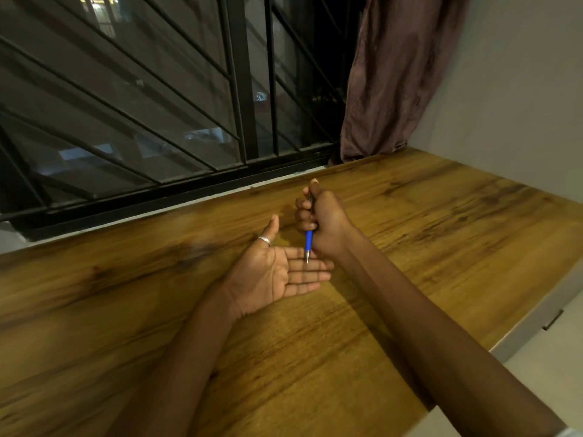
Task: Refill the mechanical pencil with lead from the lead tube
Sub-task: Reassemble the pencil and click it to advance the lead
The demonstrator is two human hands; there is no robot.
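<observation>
Both bare forearms reach in from the near edge of the counter [126, 310] toward its far edge. The left hand [271, 275] lies palm up, its fingers [310, 274] straight, together and pointing right, thumb raised. The right hand [325, 222] is curled in a fist around a pencil [309, 242], thumb over its upper end. The tip points down at the left fingers; whether it touches them is unclear.

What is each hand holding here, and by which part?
Right hand grips the pencil by its upper barrel, tip down. Left hand is open, palm up, holding nothing.
</observation>
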